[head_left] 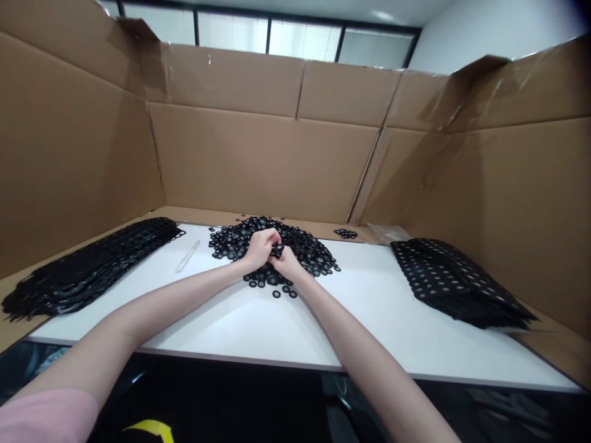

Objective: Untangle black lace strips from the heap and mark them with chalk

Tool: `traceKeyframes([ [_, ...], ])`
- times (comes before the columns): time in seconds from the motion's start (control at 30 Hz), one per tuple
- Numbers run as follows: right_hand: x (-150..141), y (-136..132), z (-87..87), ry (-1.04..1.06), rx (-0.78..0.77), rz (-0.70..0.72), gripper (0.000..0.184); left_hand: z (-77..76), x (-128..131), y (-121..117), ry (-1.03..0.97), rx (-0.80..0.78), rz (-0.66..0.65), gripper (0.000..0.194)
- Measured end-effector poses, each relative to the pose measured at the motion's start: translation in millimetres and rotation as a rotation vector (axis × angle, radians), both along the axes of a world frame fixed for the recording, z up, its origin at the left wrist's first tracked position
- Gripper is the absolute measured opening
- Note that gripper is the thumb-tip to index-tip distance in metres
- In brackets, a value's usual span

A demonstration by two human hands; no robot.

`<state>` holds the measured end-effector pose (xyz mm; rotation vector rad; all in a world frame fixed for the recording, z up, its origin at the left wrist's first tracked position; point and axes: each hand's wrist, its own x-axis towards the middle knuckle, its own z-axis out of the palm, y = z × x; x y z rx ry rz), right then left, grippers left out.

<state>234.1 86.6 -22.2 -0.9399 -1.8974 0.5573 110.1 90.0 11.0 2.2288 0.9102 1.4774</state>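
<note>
Both of my hands meet over a large pile of black rubber rings [314, 249] in the middle of the white tabletop [258, 326]. My left hand [261, 247], its fingers curled, grips black rings from its side. Close against it, my right hand [287, 263] pinches at the same small cluster of black rings [277, 250]. How many rings are between the fingers is hidden. A few loose rings [276, 294] lie on the white surface just in front of the pile.
At the left lies a thick stack of black perforated sheets [96, 261], with a white pen-like tool [188, 256] beside it. Another stack of black sheets with holes [455, 277] is at the right. A small ring cluster [345, 234] sits behind. Cardboard walls [258, 160] enclose the table.
</note>
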Motion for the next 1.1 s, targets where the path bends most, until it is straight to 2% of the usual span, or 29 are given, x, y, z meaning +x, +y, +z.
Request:
traceKeyframes([
  [0.17,2.3,2.2,2.7,0.148,-0.032,0.036,0.023,8.3,-5.2,-8.4,0.024,0.115,-0.05,0.022],
  [0.33,4.8,4.9,0.6,0.101,-0.036,-0.026,0.014,5.6,-6.0,-11.0,0.174,0.249,-0.107,0.017],
  [0.53,2.1,10.1,-6.0,0.039,-0.022,-0.117,0.002,0.7,-0.1,-5.2,0.212,0.22,0.021,0.022],
  [0.67,1.0,12.7,-10.5,-0.002,-0.023,-0.153,0.016,-0.3,4.6,-5.0,0.187,0.201,0.101,0.024],
  [0.77,-0.4,11.9,-10.9,-0.016,-0.015,-0.153,0.018,1.6,7.9,-2.4,0.132,0.127,0.131,0.027],
  [0.87,-1.3,10.6,-8.1,-0.011,-0.006,-0.128,0.012,7.3,6.9,2.2,0.122,0.074,0.054,0.026],
  [1.0,-0.6,9.0,-5.2,0.007,-0.017,-0.087,0.014,13.0,-1.2,7.9,0.177,0.173,-0.033,0.019],
  [1.1,-0.1,7.8,-6.1,0.016,-0.031,-0.069,0.018,10.5,-6.5,11.2,0.243,0.211,-0.065,0.021],
])
